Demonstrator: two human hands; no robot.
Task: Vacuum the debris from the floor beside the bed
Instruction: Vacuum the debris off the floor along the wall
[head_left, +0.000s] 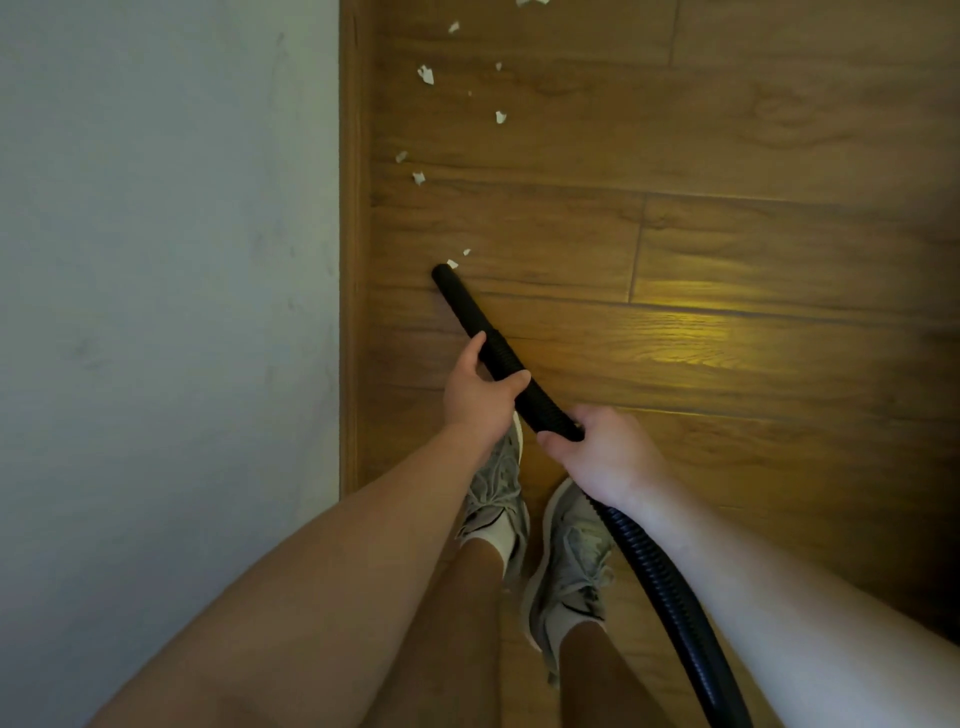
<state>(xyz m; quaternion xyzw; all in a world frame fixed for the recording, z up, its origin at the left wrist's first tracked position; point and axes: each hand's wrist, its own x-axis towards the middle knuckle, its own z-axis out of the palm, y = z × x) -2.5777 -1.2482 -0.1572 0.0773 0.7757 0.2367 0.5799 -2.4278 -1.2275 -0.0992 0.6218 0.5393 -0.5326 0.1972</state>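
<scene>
A black ribbed vacuum hose (462, 309) slants from lower right up to the left, its open end low over the wooden floor (727, 156) close to the bed. My left hand (475, 387) grips the hose near the front. Further back, my right hand (602, 452) grips the same hose, which then trails past my right forearm. A small white scrap (452, 264) lies right at the hose's mouth, with a tinier one just beyond. Several more white scraps (426, 74) are scattered along the floor farther ahead, beside the bed's wooden side.
The bed (156, 260) with a pale sheet fills the left side, edged by a wooden side rail (353, 234). My two feet in grey sneakers (566, 561) stand on the floor under my arms. Bare floorboards stretch to the right, with a yellowish glare.
</scene>
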